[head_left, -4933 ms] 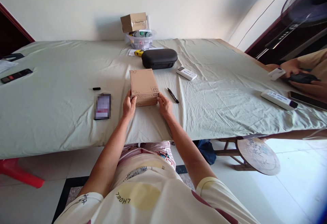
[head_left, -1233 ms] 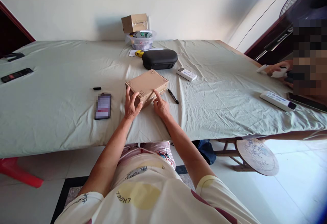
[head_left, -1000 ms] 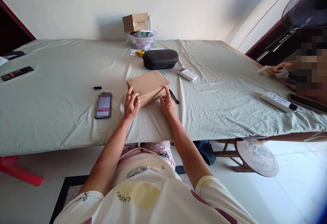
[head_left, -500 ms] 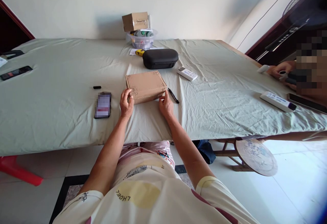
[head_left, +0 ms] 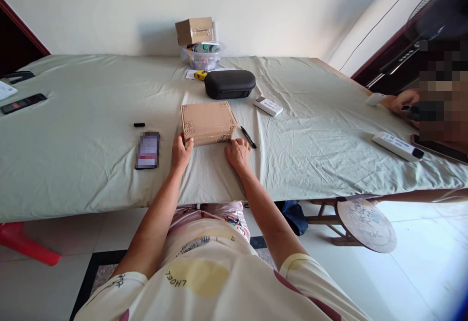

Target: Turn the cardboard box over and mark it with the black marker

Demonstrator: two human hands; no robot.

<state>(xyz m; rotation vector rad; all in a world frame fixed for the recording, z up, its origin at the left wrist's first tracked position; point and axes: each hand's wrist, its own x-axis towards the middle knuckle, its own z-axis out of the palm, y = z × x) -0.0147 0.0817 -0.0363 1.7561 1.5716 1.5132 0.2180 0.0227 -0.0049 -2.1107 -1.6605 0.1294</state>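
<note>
A flat brown cardboard box (head_left: 207, 122) lies on the table's pale green cloth (head_left: 91, 130), its long side facing me. My left hand (head_left: 182, 152) is at the box's near left corner, fingers curled around it. By the near right corner my right hand (head_left: 238, 151) lies flat on the cloth, fingers stretched to the box's edge. A black pen (head_left: 248, 137) lies just right of the box, close to my right fingertips.
A phone (head_left: 147, 150) and a small black cap (head_left: 139, 125) lie left of the box. Behind it are a black case (head_left: 229, 84), a white remote (head_left: 268, 106) and a clear tub (head_left: 203, 58) under a small carton (head_left: 194, 30). Another person's hand (head_left: 402, 101) works at the right.
The box has been turned flat on the cloth from lengthwise to crosswise. My hands have slid back to its near corners, and my right hand has flattened.
</note>
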